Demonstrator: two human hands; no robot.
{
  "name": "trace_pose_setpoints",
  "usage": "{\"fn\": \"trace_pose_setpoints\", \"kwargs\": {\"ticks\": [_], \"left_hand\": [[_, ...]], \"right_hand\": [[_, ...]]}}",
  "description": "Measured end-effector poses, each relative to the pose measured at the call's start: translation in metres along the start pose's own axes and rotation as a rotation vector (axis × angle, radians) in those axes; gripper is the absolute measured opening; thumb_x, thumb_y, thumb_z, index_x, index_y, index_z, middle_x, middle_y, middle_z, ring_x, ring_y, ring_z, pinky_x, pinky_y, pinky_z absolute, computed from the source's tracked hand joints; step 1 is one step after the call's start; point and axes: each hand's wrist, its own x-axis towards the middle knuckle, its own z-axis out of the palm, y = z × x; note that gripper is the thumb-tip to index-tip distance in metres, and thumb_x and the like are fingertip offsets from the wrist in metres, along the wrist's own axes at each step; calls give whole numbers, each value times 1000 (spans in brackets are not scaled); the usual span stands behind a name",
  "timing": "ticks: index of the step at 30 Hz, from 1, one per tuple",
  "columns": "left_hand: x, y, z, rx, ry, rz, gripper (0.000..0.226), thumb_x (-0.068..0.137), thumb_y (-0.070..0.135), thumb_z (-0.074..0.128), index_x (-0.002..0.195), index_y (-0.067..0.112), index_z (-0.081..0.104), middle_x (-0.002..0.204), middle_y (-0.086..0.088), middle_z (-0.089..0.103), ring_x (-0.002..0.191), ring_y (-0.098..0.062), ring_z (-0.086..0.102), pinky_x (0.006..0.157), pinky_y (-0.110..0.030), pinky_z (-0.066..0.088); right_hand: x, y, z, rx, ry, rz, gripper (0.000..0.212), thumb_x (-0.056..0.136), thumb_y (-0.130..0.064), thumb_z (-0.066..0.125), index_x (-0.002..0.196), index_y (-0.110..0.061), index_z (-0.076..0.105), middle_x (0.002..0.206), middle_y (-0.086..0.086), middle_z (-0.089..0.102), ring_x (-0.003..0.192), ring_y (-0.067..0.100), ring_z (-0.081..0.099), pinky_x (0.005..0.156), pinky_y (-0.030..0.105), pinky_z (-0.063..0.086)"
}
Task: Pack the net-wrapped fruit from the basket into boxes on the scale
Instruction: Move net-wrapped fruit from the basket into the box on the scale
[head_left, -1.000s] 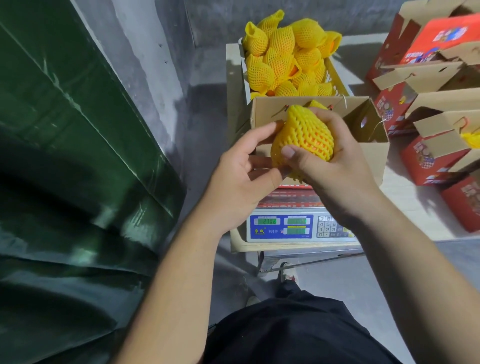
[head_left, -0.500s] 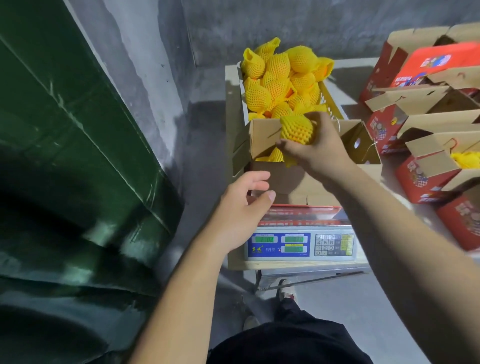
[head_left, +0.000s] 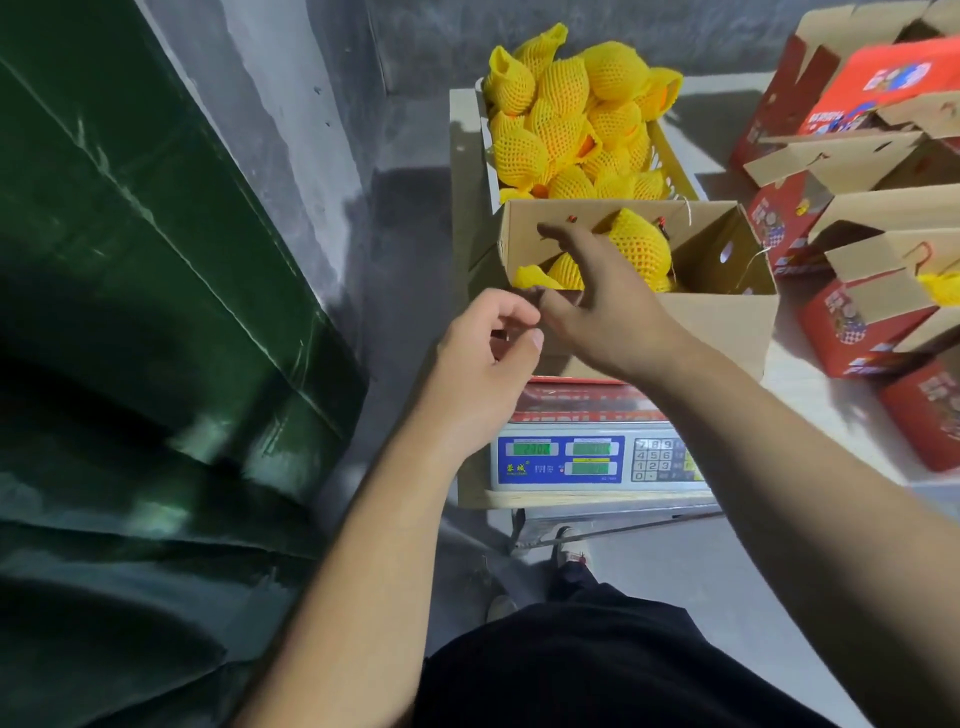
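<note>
An open cardboard box stands on the electronic scale. Inside it lie yellow net-wrapped fruits, the top one near the box's middle. My right hand hovers over the box's near left part with fingers spread, holding nothing. Just left of the box's front corner is my left hand, its fingers loosely curled and holding nothing. Behind the box, the basket is heaped with several more net-wrapped fruits.
Several red gift boxes with open cardboard flaps crowd the table on the right; one holds a yellow net. A green tarp fills the left side. My shoe shows on the grey floor under the table.
My right hand carried the fruit over the box, set it inside and let go. My left hand let go of it earlier and stayed by the box's front corner.
</note>
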Motion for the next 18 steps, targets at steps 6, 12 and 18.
{"fn": "trace_pose_setpoints", "kwargs": {"ticks": [6, 12, 18], "left_hand": [[1, 2, 2, -14, 39, 41, 16, 102, 31, 64, 111, 44, 65, 106, 28, 69, 103, 10, 64, 84, -19, 54], [0, 3, 6, -16, 40, 84, 21, 103, 22, 62, 116, 37, 69, 106, 20, 74, 103, -3, 70, 87, -34, 61], [-8, 7, 4, -48, 51, 128, 17, 104, 26, 65, 111, 40, 71, 108, 29, 72, 104, 5, 68, 85, -15, 57]], "right_hand": [[-41, -11, 0, 110, 34, -23, 48, 102, -25, 60, 149, -21, 50, 148, -1, 55, 136, 13, 50, 115, 35, 44], [-47, -15, -6, 152, 26, -10, 44, 104, -34, 59, 147, -23, 53, 144, -1, 58, 129, 18, 56, 104, 37, 50], [-54, -13, -7, 215, 26, 12, 41, 104, -30, 60, 145, -25, 55, 134, 2, 61, 119, 20, 63, 99, 44, 57]]}}
